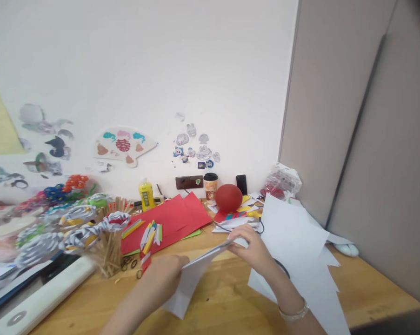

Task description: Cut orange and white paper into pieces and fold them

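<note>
A folded sheet of white paper [192,284] is held between my two hands, tilted above the wooden table. My left hand [168,274] grips its left end, the fingers mostly hidden behind the wrist and the sheet. At the far right corner, my right hand [246,244] pinches the paper between thumb and fingers. A bracelet circles the right wrist. Close beside the right forearm lie large white sheets [293,237], overlapping. Small folded strips of coloured paper [150,237] lie beyond my left hand.
Red paper sheets [182,216] lie at the back. Behind them stand a yellow bottle [146,195], a paper cup [210,188] and a red balloon [228,198]. Wooden sticks [107,251] and paper flowers [79,232] crowd the left. A computer mouse [346,250] sits near the grey partition [377,186].
</note>
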### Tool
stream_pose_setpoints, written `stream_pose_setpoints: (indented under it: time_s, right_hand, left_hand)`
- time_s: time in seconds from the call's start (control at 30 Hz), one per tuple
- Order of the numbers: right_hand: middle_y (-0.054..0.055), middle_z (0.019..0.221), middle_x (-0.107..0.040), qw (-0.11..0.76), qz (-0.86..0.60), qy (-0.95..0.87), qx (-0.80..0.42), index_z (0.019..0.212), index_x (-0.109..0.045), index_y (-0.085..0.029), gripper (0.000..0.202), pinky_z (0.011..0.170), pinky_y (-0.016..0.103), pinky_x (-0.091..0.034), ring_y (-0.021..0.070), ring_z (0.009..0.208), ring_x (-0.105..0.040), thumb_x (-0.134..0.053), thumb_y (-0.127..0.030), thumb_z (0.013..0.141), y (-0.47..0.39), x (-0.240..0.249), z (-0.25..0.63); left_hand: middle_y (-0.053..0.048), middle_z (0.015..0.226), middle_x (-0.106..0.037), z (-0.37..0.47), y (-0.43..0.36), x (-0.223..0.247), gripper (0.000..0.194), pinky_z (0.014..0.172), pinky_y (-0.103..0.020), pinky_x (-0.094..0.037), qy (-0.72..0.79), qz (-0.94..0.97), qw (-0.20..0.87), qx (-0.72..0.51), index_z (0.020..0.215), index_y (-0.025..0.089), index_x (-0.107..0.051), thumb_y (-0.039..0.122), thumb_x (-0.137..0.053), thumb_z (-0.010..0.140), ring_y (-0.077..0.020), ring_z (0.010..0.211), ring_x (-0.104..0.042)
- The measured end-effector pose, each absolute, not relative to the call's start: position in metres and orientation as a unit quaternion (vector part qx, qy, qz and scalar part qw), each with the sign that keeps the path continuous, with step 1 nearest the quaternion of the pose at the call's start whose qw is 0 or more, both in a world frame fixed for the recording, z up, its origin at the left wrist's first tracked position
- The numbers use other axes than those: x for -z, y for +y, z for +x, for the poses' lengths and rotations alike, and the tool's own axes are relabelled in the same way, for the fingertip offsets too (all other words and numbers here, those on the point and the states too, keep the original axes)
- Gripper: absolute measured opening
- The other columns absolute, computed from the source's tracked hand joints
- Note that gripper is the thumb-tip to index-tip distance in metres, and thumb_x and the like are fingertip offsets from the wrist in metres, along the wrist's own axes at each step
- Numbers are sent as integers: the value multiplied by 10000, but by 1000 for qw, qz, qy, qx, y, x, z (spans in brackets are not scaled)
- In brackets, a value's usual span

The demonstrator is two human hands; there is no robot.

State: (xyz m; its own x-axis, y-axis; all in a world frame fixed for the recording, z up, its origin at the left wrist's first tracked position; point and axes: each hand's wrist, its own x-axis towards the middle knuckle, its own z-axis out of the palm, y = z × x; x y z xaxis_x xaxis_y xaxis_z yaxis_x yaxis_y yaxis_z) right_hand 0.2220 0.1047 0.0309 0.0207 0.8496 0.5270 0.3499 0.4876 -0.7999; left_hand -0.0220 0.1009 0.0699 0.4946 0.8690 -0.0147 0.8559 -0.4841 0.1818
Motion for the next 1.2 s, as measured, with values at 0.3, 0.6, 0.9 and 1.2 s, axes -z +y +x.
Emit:
stream_pose_setpoints:
  time_s: [0.3,0.6,0.9,1.2]
  right_hand:
    - [41,824,-703,482,-457,-655,-360,846,-701,-193,174,761,341,-473,229,833,-633,-592,-258,728,124,24,208]
    - [69,800,-696,521,-449,-601,-407,736,-689,-167,290,745,360,-488,237,804,-634,-668,-443,648,131,30,206]
    - [73,817,-718,481,-471,-588,-447,870,-690,-145,340,687,345,-513,248,777,-653,-736,-323,584,126,38,212]
    - [72,907,-718,473,-472,-596,-446,911,-684,-161,342,786,374,-506,253,856,-653,-725,-312,607,122,33,208]
  left_hand:
    - [-98,968,-698,-45,128,-51,357,713,-308,-467,570,815,71,-80,1005,202,-640,171,-558,659,-267,871,-648]
    - [-106,956,-718,-63,135,10,395,817,-362,-502,480,673,393,-403,874,160,-716,429,-719,586,-289,914,-643]
    - [-66,678,-730,-60,141,12,386,619,-346,-531,559,665,325,-375,761,139,-712,419,-752,499,-287,663,-666]
    - [-51,824,-740,-58,141,22,407,692,-327,-522,494,692,400,-342,824,147,-712,494,-667,618,-264,759,-661]
